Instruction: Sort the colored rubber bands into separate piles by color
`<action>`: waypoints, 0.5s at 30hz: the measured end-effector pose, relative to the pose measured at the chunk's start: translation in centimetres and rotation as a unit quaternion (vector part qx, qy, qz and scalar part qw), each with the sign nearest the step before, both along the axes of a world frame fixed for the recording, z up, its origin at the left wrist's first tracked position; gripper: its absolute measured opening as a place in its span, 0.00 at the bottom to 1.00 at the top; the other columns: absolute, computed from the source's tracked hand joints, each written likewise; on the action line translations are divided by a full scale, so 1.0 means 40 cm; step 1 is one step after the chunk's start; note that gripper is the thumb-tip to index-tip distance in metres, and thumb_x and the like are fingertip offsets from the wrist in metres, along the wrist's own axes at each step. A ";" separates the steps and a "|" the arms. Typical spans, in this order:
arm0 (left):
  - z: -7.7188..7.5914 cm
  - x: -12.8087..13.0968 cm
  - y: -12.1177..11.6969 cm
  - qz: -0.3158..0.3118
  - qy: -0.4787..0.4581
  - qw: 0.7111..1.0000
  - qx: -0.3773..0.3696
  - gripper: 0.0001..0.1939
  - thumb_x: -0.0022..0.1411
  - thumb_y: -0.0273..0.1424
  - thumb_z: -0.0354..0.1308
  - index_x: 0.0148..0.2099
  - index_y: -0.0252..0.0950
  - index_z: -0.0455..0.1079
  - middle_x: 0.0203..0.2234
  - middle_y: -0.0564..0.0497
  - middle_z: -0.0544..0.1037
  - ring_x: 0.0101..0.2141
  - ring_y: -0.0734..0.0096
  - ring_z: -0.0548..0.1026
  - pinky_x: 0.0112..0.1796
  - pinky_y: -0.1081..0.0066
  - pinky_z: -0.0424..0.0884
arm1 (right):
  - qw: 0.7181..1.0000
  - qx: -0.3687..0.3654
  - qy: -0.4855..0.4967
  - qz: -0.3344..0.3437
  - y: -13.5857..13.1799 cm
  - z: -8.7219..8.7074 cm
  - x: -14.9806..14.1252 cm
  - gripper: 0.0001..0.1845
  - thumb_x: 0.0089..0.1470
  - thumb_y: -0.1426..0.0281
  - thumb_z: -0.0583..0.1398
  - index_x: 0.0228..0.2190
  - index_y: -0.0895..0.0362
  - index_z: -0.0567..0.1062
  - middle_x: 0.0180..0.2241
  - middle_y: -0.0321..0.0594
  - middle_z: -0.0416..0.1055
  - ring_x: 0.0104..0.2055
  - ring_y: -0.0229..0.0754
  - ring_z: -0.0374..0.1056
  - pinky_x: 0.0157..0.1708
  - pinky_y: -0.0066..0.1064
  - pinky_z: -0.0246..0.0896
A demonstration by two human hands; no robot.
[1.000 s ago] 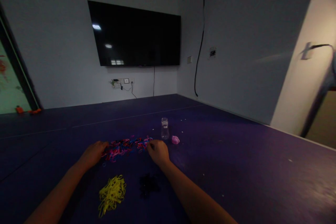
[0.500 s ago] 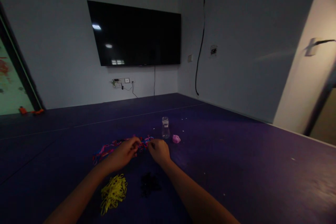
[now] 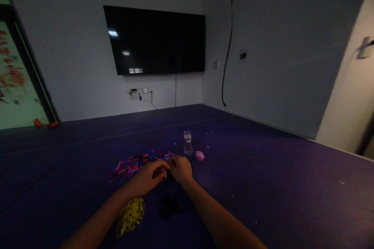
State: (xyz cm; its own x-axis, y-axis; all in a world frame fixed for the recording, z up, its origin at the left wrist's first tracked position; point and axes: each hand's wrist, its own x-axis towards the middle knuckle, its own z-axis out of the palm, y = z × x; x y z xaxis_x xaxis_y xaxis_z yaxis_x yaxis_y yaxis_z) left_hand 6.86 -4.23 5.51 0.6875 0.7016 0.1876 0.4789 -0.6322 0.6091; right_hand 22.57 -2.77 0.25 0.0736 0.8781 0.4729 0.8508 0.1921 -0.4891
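My left hand (image 3: 152,177) reaches in from the left, its fingers curled and their tips meeting those of my right hand. My right hand (image 3: 181,169) is closed, knuckles up, at the right end of a loose heap of pink, red and blue rubber bands (image 3: 128,168). Whatever lies between the fingertips is too small and dark to make out. Below my left wrist is a pile of yellow rubber bands (image 3: 131,214), partly hidden by the forearm. A small black pile (image 3: 170,205), likely also bands, lies between the forearms.
A clear bottle (image 3: 187,144) stands uncapped just beyond my right hand. Beside it sits a pink cap (image 3: 200,156). Small pale bits dot the purple surface (image 3: 263,171). A dark television (image 3: 160,42) hangs on the wall, and a black cable (image 3: 226,62) dangles at the right.
My left hand has moved right from the heap's left end to my right hand, uncovering the mixed bands. My right hand stays nearly in place. The view has turned slightly left.
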 end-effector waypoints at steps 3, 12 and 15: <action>-0.016 -0.060 0.075 0.118 0.024 0.987 0.108 0.12 0.54 0.25 0.46 0.37 0.37 0.69 0.36 0.49 0.75 0.39 0.67 0.71 0.42 0.69 0.64 | 1.000 0.009 -0.004 -0.009 -0.001 0.000 -0.001 0.13 0.51 0.68 0.53 0.23 0.56 0.75 0.24 0.38 0.73 0.27 0.35 0.66 0.23 0.23 0.45; -0.073 -0.198 0.159 0.263 0.169 0.929 0.200 0.12 0.56 0.32 0.47 0.33 0.37 0.72 0.36 0.48 0.77 0.39 0.64 0.72 0.40 0.70 0.64 | 1.000 0.017 -0.008 -0.006 -0.007 0.001 -0.003 0.14 0.52 0.68 0.52 0.21 0.55 0.73 0.22 0.36 0.72 0.24 0.34 0.64 0.22 0.24 0.42; -0.079 -0.212 0.157 0.297 0.216 0.904 0.220 0.13 0.56 0.30 0.47 0.35 0.37 0.73 0.35 0.46 0.77 0.38 0.61 0.73 0.38 0.67 0.65 | 1.000 0.014 -0.010 -0.007 -0.008 0.001 -0.002 0.14 0.52 0.67 0.52 0.21 0.55 0.74 0.22 0.37 0.72 0.25 0.34 0.65 0.22 0.24 0.42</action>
State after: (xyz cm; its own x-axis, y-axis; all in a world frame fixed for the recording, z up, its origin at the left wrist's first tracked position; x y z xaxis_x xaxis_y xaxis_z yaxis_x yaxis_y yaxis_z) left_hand -1.61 2.07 2.35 0.2895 0.8939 0.3423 0.9464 -0.3208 0.0373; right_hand 22.47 -3.08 0.29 0.0761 0.8629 0.4996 0.8628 0.1942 -0.4668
